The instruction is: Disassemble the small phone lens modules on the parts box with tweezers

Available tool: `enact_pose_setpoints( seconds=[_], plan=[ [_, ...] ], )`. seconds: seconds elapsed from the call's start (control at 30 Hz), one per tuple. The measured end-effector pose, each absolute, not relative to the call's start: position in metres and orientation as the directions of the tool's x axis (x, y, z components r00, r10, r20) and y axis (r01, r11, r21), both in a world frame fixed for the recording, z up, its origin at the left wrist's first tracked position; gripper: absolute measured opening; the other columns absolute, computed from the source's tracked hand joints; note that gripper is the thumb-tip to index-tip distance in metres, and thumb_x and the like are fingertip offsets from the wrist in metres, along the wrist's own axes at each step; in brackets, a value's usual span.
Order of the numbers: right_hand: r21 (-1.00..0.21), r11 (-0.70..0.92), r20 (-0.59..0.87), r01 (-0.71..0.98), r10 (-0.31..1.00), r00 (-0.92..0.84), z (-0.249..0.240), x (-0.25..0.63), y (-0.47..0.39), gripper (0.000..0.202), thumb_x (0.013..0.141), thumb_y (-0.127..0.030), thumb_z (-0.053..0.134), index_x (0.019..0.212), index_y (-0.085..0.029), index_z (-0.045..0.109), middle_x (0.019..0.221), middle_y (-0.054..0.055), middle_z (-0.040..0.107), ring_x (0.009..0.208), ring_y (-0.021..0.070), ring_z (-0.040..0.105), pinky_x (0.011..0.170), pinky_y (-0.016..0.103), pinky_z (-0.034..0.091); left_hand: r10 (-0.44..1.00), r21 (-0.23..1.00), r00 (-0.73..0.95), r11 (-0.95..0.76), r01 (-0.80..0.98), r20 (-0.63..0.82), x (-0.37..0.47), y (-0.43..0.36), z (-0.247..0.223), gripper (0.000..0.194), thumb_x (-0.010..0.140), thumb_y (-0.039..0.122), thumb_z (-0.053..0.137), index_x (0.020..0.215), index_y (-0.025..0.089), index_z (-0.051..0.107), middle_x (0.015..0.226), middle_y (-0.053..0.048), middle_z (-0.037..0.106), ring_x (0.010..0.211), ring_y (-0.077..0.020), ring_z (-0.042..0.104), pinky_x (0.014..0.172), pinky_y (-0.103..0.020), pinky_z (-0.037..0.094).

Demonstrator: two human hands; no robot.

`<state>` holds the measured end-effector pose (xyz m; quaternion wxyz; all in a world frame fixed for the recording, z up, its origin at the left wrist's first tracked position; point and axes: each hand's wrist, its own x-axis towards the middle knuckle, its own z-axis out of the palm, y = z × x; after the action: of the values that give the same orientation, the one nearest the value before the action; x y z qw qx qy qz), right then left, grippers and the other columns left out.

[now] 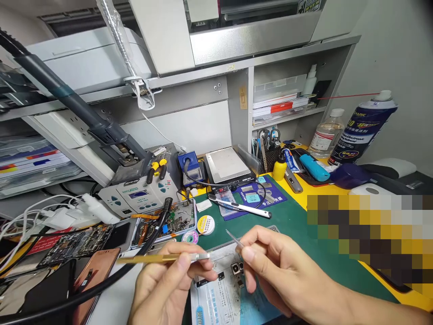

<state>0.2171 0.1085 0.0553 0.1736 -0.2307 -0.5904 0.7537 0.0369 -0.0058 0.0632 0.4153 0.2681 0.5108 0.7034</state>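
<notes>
At far right, we saw a dark blue spray can (360,131) with a red straw (348,96) beside a clear, white-capped bottle (324,135), while a small yellow bottle (279,169) stood nearby. Boxes (279,93) lay stacked on the grey shelf (251,90). To the left, we noted a grey control unit (137,194) near a blue one (189,160), and a black hose (84,295) crossing a copper-coloured panel (101,266).

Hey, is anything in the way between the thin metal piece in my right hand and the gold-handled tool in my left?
Nothing visible: just open space separates the thin metal piece from the silver end of the gold-handled tool. The small parts lie below, on the printed mat.
</notes>
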Motion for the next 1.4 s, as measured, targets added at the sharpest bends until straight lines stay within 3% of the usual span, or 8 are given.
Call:
enact_pose_setpoints(
  seconds=[0.17, 0.33, 0.43, 0.57, 0.67, 0.83, 1.1, 1.4],
  plan=[
    [-1.0, 0.019, 0.003, 0.012, 0.642, -0.767, 0.054, 0.218, 0.11, 0.034, 0.095, -0.047, 0.068, 0.083, -0.019, 0.054, 0.071, -0.006, 0.046, 0.066, 0.0106, 0.039, 0.06, 0.023, 0.036, 0.95, 0.946, -0.311, -0.135, -0.295, 0.039, 0.029, -0.003, 0.07, 0.034, 0.098, 0.033, 0.051, 0.076, 0.016, 0.071, 0.077, -0.007, 0.066, 0.08, -0.0244, 0.067, 0.075, -0.038, 0.058],
    [-0.984, 0.156, 0.038, 0.083, 0.646, -0.762, 0.05, 0.22, 0.109, 0.041, 0.096, -0.051, 0.063, 0.072, -0.019, 0.052, 0.067, -0.006, 0.04, 0.063, 0.0118, 0.035, 0.058, 0.026, 0.031, 0.959, 0.992, -0.282, -0.073, -0.104, 0.041, 0.034, -0.006, 0.076, 0.033, 0.098, 0.042, 0.054, 0.082, 0.018, 0.069, 0.06, 0.002, 0.044, 0.069, -0.0184, 0.059, 0.074, -0.031, 0.05],
    [-0.982, 0.18, 0.07, 0.063, 0.645, -0.761, 0.051, 0.221, 0.108, 0.045, 0.093, -0.052, 0.066, 0.068, -0.02, 0.047, 0.066, -0.007, 0.038, 0.062, 0.0115, 0.032, 0.057, 0.027, 0.028, 0.957, 0.995, -0.287, -0.02, 0.101, 0.048, 0.042, -0.01, 0.08, 0.03, 0.095, 0.045, 0.061, 0.088, 0.017, 0.07, 0.064, 0.002, 0.046, 0.064, -0.0142, 0.05, 0.061, -0.024, 0.039],
    [-0.979, 0.201, 0.096, 0.046, 0.64, -0.762, 0.053, 0.221, 0.107, 0.051, 0.089, -0.053, 0.07, 0.063, -0.023, 0.037, 0.064, -0.008, 0.032, 0.06, 0.011, 0.028, 0.055, 0.027, 0.026, 0.956, 0.943, -0.29, 0.053, 0.328, 0.047, 0.053, -0.014, 0.087, 0.016, 0.083, 0.033, 0.073, 0.089, 0.018, 0.07, 0.063, 0.008, 0.032, 0.054, -0.009, 0.033, 0.053, -0.021, 0.031],
    [-0.977, 0.208, 0.095, 0.052, 0.636, -0.766, 0.053, 0.223, 0.107, 0.049, 0.088, -0.053, 0.071, 0.064, -0.021, 0.042, 0.064, -0.008, 0.034, 0.06, 0.0108, 0.029, 0.054, 0.027, 0.025, 0.956, 0.895, -0.289, 0.09, 0.437, 0.045, 0.058, -0.013, 0.092, 0.013, 0.081, 0.029, 0.071, 0.086, 0.017, 0.072, 0.061, 0.009, 0.027, 0.053, -0.0085, 0.03, 0.051, -0.021, 0.029],
    [-0.968, 0.243, 0.113, 0.058, 0.634, -0.765, 0.054, 0.224, 0.108, 0.045, 0.087, -0.054, 0.072, 0.067, -0.018, 0.054, 0.065, -0.006, 0.039, 0.062, 0.0114, 0.032, 0.055, 0.027, 0.027, 0.958, 0.842, -0.284, 0.124, 0.525, 0.036, 0.062, -0.009, 0.097, 0.017, 0.081, 0.032, 0.065, 0.081, 0.016, 0.071, 0.056, 0.01, 0.025, 0.051, -0.0086, 0.027, 0.049, -0.021, 0.025],
    [-0.962, 0.267, 0.127, 0.057, 0.622, -0.773, 0.053, 0.224, 0.108, 0.044, 0.086, -0.048, 0.073, 0.063, -0.02, 0.048, 0.066, -0.006, 0.039, 0.062, 0.0119, 0.034, 0.056, 0.028, 0.029, 0.971, 0.786, -0.239, 0.15, 0.599, -0.003, 0.059, -0.009, 0.097, 0.022, 0.085, 0.037, 0.059, 0.081, 0.018, 0.069, 0.059, 0.01, 0.023, 0.051, -0.0092, 0.026, 0.048, -0.023, 0.025],
    [-0.957, 0.272, 0.096, 0.101, 0.626, -0.774, 0.055, 0.224, 0.109, 0.036, 0.085, -0.039, 0.073, 0.065, -0.02, 0.05, 0.065, -0.006, 0.042, 0.062, 0.012, 0.035, 0.055, 0.027, 0.029, 0.986, 0.648, -0.155, 0.078, 0.758, 0.062, 0.06, -0.002, 0.102, 0.016, 0.083, 0.026, 0.058, 0.073, 0.018, 0.066, 0.056, 0.009, 0.025, 0.052, -0.0102, 0.025, 0.05, -0.026, 0.019]
  ],
)
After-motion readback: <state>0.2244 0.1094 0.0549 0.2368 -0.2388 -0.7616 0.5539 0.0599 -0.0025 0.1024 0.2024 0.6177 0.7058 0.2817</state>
